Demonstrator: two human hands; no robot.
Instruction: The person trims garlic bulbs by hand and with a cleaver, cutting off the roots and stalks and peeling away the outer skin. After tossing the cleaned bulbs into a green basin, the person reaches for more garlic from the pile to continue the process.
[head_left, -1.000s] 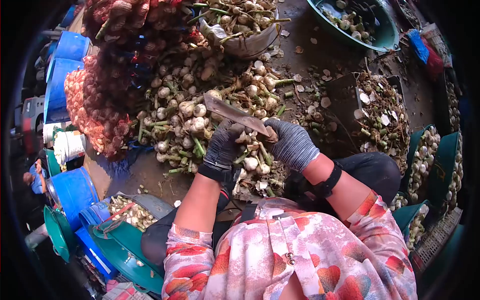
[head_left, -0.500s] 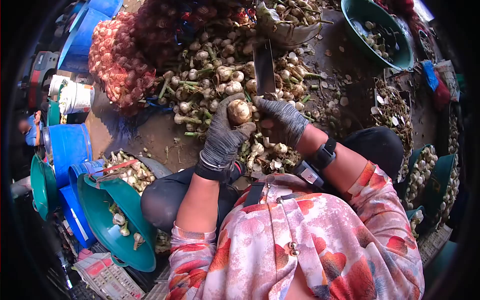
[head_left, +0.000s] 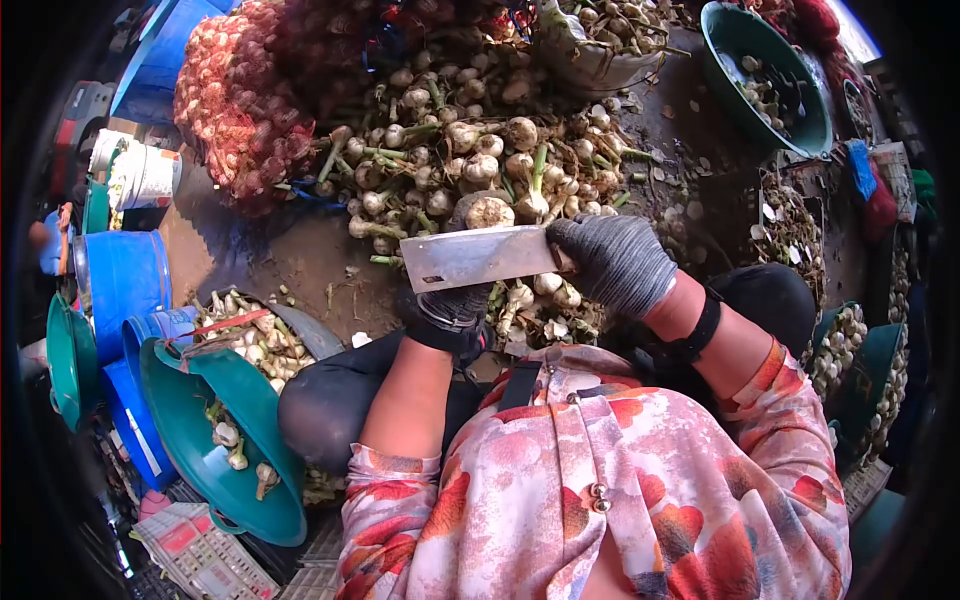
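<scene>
My right hand (head_left: 615, 262), in a grey knitted glove, is wrapped round the handle of a cleaver (head_left: 475, 258). The broad blade lies level, pointing left, and crosses in front of my left hand (head_left: 452, 303). A garlic bulb (head_left: 490, 213) shows just above the blade's upper edge, held in my left hand. The blade hides most of that hand's fingers. Beyond both hands spreads a heap of garlic bulbs (head_left: 420, 180) with green stems. A few more bulbs (head_left: 548, 284) lie beneath the blade, close to my legs.
Red mesh sacks of garlic (head_left: 240, 110) stand at the far left. A pale sack (head_left: 600, 65) and a green basin (head_left: 715, 70) lie at the far right. Nearer, on the left, are a tilted green tub (head_left: 180, 430) and blue drums (head_left: 125, 285). Part of another person (head_left: 55, 240) shows.
The cleaver has swung from pointing away to lying level across the front of my left hand. My right hand has shifted slightly right and down. The left still holds the bulb.
</scene>
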